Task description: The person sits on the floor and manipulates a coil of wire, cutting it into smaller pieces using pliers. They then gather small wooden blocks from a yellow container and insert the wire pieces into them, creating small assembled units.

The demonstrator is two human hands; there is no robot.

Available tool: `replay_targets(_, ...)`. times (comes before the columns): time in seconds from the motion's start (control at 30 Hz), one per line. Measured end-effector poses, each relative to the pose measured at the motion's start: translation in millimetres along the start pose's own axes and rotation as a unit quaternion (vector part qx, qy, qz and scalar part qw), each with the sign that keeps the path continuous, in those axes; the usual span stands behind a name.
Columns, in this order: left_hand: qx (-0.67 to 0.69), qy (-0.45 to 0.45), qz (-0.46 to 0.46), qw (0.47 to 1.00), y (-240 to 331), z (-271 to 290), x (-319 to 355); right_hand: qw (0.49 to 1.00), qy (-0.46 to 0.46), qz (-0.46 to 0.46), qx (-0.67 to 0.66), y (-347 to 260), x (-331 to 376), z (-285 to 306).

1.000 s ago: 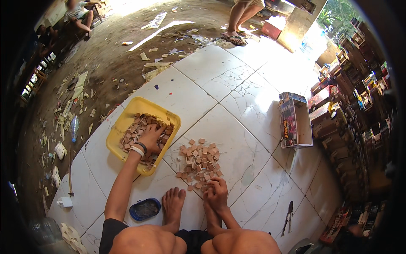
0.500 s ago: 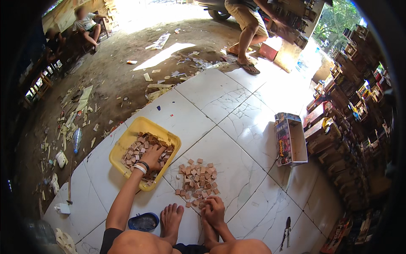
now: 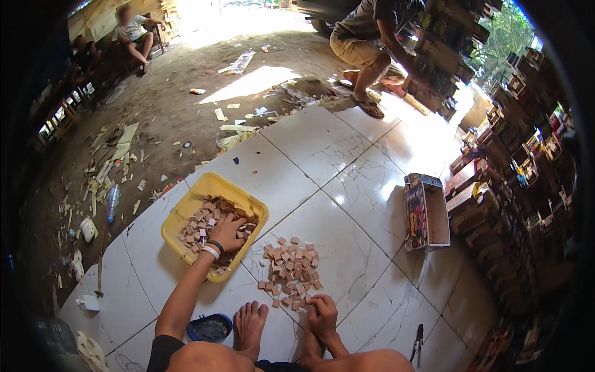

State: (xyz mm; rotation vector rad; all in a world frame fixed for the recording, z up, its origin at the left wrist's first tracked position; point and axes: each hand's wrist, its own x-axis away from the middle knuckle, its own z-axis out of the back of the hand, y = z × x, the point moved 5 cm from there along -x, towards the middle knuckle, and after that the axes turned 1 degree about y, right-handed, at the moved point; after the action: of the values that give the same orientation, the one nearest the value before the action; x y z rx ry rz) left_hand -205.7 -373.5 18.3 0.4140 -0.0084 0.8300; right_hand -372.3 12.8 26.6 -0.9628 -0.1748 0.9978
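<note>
Small square wooden pieces (image 3: 197, 224) fill a yellow plastic basin (image 3: 178, 247) on the white tiles. My left hand (image 3: 227, 234), with a dark and a white band at the wrist, reaches into the basin. Its fingers are spread over the pieces. To the right of the basin, a loose pile of the same wooden pieces (image 3: 291, 268) lies on the tiles. My right hand (image 3: 322, 315) is at the pile's near edge, fingers curled together beside the last pieces. Whatever is between its fingertips, if anything, is hidden.
My bare feet (image 3: 250, 322) flank the near side, with a blue dish-like container (image 3: 209, 327) beside the left one. An open printed carton (image 3: 427, 214) stands to the right, near stacked boxes (image 3: 477, 186). Pliers-like tool (image 3: 417, 347) lies near right. Another person (image 3: 365, 56) crouches far off.
My right hand has shifted slightly right and down from the pile's edge. My left hand has moved a little within the basin. The far person has bent down into a crouch.
</note>
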Motion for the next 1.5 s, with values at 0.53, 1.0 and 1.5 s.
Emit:
replay_targets(0.53, -0.016, -0.092, 0.019, 0.995, 2.2, 0.6, -10.6, 0.999, -0.009, -0.049, -0.002, 20.3, 3.5, 9.5)
replay_targets(1.0, -0.044, -0.157, 0.042, 0.986, -1.1, -6.7, -25.0, 0.999, -0.004, -0.037, 0.003, 19.8, 0.9, 10.9)
replay_targets(1.5, 0.060, 0.064, -0.031, 0.996, 11.6, 18.7, -1.0, 0.999, -0.006, -0.039, -0.009, 11.0, -4.3, 15.9)
